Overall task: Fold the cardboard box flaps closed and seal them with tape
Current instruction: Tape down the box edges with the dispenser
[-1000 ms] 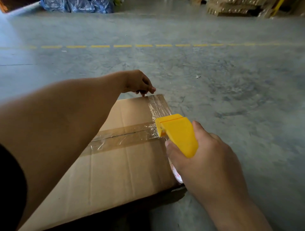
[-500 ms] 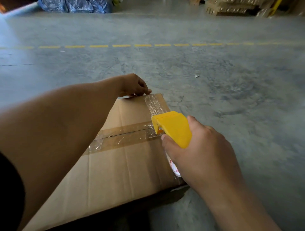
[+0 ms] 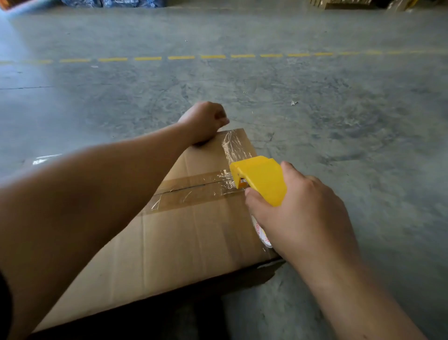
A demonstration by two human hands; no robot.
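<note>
1. The left hand [image 3: 206, 121] sits at the far edge of the box [image 3: 174, 242]. Its fingers are curled into a fist. It rests on the cardboard and seems to hold nothing, but the fingertips are hidden.
2. The box lies flat on the floor [image 3: 339, 121], with its flaps folded shut. A strip of clear tape [image 3: 194, 191] already runs along the crack in the middle. A second, wrinkly strip of tape [image 3: 236, 148] runs along the right end of the box, from the far corner down to the yellow tool.
3. The right hand [image 3: 298, 213] has its fingers wrapped tight around the yellow tape dispenser [image 3: 260, 179]. Its front end touches the box where the two strips meet.
4. What could go wrong: the strip on the right end looks bumpy, so it may not stick well and could peel off. If the dispenser tilts, the tape may twist or tear crooked. If the left hand lifts, the box could slide on the smooth floor.
5. Around: a dashed yellow line [image 3: 179, 57] crosses the floor far away. Blue bags [image 3: 109, 3] and stacked things sit at the top edge, well apart. A small scrap [image 3: 294, 103] lies on the floor. Nothing stands in the way of the dispenser.
</note>
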